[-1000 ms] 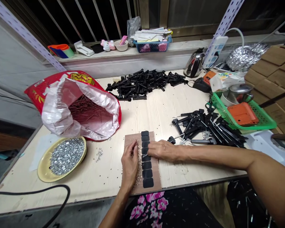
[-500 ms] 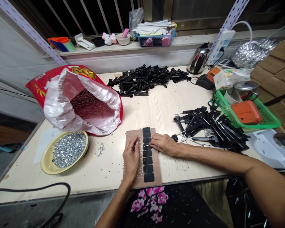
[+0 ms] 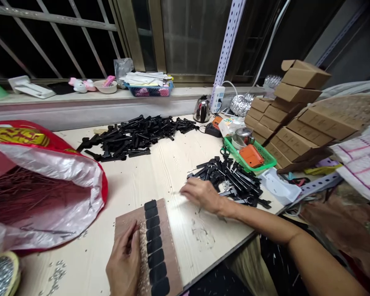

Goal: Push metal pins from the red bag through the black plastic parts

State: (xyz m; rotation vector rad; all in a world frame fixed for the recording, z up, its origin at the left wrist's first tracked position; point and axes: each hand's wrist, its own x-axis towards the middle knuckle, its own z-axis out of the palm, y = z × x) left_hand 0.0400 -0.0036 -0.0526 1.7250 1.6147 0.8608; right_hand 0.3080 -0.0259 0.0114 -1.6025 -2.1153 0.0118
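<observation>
My left hand [image 3: 125,259] rests on the left side of a brown board [image 3: 169,246], fingers curled with the tips close together. Whatever they hold, if anything, is hidden. Beside them, a row of black rounded pads [image 3: 154,245] runs along the board, with pale crumbs scattered to its left. My right hand [image 3: 203,195] is over the tabletop, right of the board and at the near left edge of a pile of black pieces with thin metal rods [image 3: 234,179]. Motion blurs its fingers, so their grip is unclear.
A red bag [image 3: 58,144] of thin dark red rods stands left, above a bowl of small metal parts [image 3: 17,267]. More black pieces [image 3: 142,133] are heaped behind. A green basket [image 3: 265,162], a kettle [image 3: 202,109] and cardboard boxes [image 3: 296,144] stand right.
My right hand has left the pad row and moved right toward the black pieces with rods. The left hand stays on the board. The view has turned right.
</observation>
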